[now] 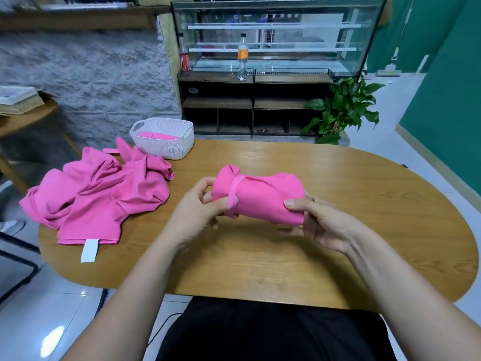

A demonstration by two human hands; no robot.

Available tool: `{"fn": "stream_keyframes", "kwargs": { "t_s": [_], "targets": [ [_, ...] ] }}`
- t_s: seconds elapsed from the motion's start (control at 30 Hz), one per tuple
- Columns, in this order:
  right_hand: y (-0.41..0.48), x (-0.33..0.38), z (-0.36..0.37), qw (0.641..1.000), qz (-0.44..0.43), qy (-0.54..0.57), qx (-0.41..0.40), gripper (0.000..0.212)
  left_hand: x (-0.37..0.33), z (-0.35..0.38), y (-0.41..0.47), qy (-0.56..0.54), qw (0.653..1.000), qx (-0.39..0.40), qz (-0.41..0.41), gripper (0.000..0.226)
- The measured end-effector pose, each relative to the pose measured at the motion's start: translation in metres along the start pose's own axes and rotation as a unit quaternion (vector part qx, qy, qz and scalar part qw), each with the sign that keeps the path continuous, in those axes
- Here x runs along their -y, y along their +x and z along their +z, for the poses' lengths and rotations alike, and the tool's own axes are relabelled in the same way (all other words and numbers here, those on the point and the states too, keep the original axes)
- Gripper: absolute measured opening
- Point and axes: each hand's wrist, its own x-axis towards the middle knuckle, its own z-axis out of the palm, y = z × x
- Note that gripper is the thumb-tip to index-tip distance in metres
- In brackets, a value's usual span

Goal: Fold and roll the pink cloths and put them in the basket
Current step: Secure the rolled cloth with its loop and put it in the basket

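A rolled pink cloth is held just above the middle of the wooden table. My left hand grips its left end, thumb hooked in a pink strap that loops around the roll. My right hand clasps the right end, thumb on top. A heap of loose pink cloths lies on the table's left side, with a white tag at its near edge. Beyond the heap stands a white perforated basket with a rolled pink cloth inside.
A dark shelf unit with a glass display case and two bottles stands behind the table. A potted green plant is at the back right. A second wooden table with a woven tray is at far left.
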Motion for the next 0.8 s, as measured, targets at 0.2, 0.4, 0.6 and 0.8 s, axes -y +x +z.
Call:
{"fn": "stream_keyframes", "kwargs": {
  "t_s": [0.2,0.4,0.6,0.8],
  "targets": [
    [0.011,0.011,0.013,0.995,0.002,-0.095,0.035,0.071,-0.002,0.01,0.026,-0.128,0.986,-0.101,0.038,0.068],
    [0.028,0.014,0.036,0.995,0.024,0.095,0.003,0.049,-0.005,0.005,0.045,-0.073,0.965,-0.197,0.157,0.08],
    [0.05,0.01,0.048,0.992,0.005,0.118,0.052,0.058,0.001,0.001,0.066,-0.032,0.943,-0.269,0.191,0.063],
    [0.091,0.016,0.061,0.974,0.053,0.179,0.128,0.059,-0.006,-0.016,0.111,-0.104,0.939,-0.295,0.139,0.056]
  ]
}}
